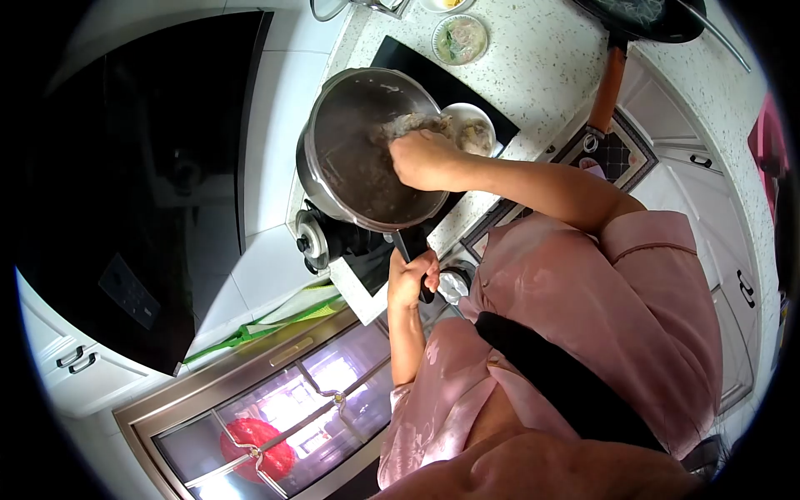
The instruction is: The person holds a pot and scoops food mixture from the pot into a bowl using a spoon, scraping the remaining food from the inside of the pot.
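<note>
A large deep metal pot (337,104) is tilted over the cooktop, with greyish-brown contents and some steam inside. My left hand (412,277) is closed around its black handle (408,243). Over the pot's right rim, my right hand (423,160) is curled, its fingertips hidden from view. Pale, lumpy food (417,125) shows just beyond those knuckles; whether a utensil is in the fingers cannot be made out. Right beside the rim stands a white bowl (490,122) with pale food pieces in it.
A glass bowl (461,40) of food sits farther back on the speckled counter (533,50). A dark pan with a brown handle (608,87) is at the upper right. Near the pot's lower left is a small lidded pot (312,242). A range hood (142,183) hangs at left.
</note>
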Action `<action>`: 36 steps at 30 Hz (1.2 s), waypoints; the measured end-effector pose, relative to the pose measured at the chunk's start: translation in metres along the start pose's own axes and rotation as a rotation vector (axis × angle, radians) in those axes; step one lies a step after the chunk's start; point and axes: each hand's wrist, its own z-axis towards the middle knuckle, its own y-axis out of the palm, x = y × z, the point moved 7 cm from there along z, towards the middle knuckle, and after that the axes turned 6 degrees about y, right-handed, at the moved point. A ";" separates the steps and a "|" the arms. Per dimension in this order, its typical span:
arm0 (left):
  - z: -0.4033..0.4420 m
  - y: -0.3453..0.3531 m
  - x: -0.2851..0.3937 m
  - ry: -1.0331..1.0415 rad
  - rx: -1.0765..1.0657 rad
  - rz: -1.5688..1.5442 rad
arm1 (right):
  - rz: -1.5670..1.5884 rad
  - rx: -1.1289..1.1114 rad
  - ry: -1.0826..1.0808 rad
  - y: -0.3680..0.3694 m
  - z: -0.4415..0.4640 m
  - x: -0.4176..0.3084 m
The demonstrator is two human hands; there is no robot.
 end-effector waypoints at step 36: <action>-0.005 -0.006 -0.003 0.030 -0.039 -0.139 | -0.071 0.108 -0.158 -0.053 0.022 -0.036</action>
